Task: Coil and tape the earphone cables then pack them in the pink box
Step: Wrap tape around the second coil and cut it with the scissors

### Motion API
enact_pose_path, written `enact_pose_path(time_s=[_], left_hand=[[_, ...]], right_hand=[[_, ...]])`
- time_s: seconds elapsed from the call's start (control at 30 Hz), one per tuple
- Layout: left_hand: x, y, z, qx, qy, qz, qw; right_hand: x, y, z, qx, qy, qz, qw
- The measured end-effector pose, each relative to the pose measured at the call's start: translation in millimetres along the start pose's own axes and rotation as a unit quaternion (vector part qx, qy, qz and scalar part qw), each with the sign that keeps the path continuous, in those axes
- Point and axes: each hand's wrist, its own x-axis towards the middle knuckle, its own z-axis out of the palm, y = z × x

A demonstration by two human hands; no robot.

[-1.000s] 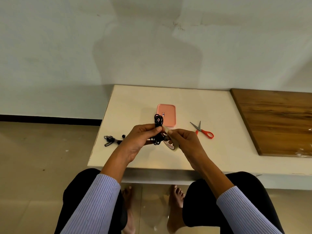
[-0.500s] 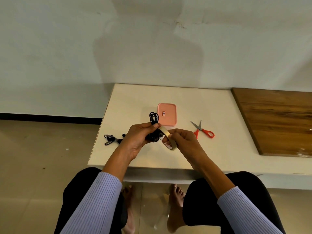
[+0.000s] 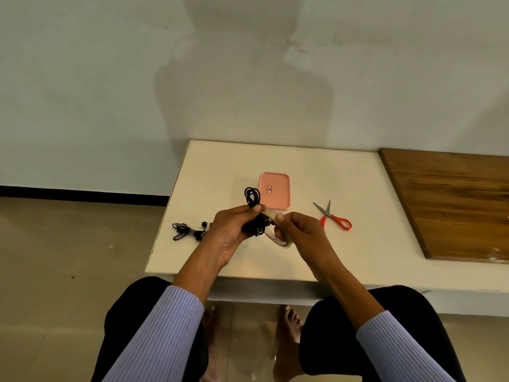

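My left hand (image 3: 234,230) grips a coiled black earphone cable (image 3: 252,198); a loop of it sticks up above my thumb. My right hand (image 3: 300,230) holds a roll of clear tape (image 3: 278,238) right next to the coil, thumb and forefinger pinching the tape's strip near the cable. The pink box (image 3: 275,191) lies closed on the white table (image 3: 358,188) just behind my hands. A second black earphone cable (image 3: 190,231) lies bundled at the table's left edge.
Red-handled scissors (image 3: 334,216) lie on the table to the right of my hands. A brown wooden board (image 3: 451,202) covers the table's right side. My knees and bare feet are below the front edge. A wall stands behind the table.
The coil in my left hand has shifted slightly left, and my right hand has brought the tape roll closer against it. The view has tilted a little.
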Motion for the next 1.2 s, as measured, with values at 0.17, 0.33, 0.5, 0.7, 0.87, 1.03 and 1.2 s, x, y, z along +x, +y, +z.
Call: enact_pose_path(time_s=[0.17, 0.33, 0.5, 0.7, 0.87, 1.03, 1.2], left_hand=[[-2.8, -7.3, 7.7, -0.091, 0.014, -0.018, 0.996], [-5.0, -11.7, 9.7, -0.091, 0.012, -0.023, 0.996], [-10.9, -10.0, 6.2, 0.059, -0.018, -0.055, 0.997], [-9.7, -4.6, -7.4, 0.168, 0.026, -0.019, 0.985], [-8.5, -3.4, -0.8, 0.084, 0.003, -0.04, 0.996], [-8.3, 2.2, -5.8, 0.075, 0.017, -0.028, 0.997], [-8.2, -1.0, -4.6, 0.1, 0.015, 0.001, 0.995]], right_hand=[[0.8, 4.7, -0.6, -0.065, 0.214, 0.049, 0.973], [-0.1, -0.1, -2.0, 0.148, 0.103, 0.218, 0.959], [1.7, 1.3, -8.2, 0.335, 0.098, 0.162, 0.923], [-2.7, -4.2, -8.3, 0.156, 0.11, 0.1, 0.976], [-6.9, -3.3, -0.2, 0.048, -0.013, 0.057, 0.997], [-2.9, -7.8, -12.2, 0.095, -0.123, 0.073, 0.985], [-2.5, -8.9, -9.2, 0.07, -0.064, 0.103, 0.99]])
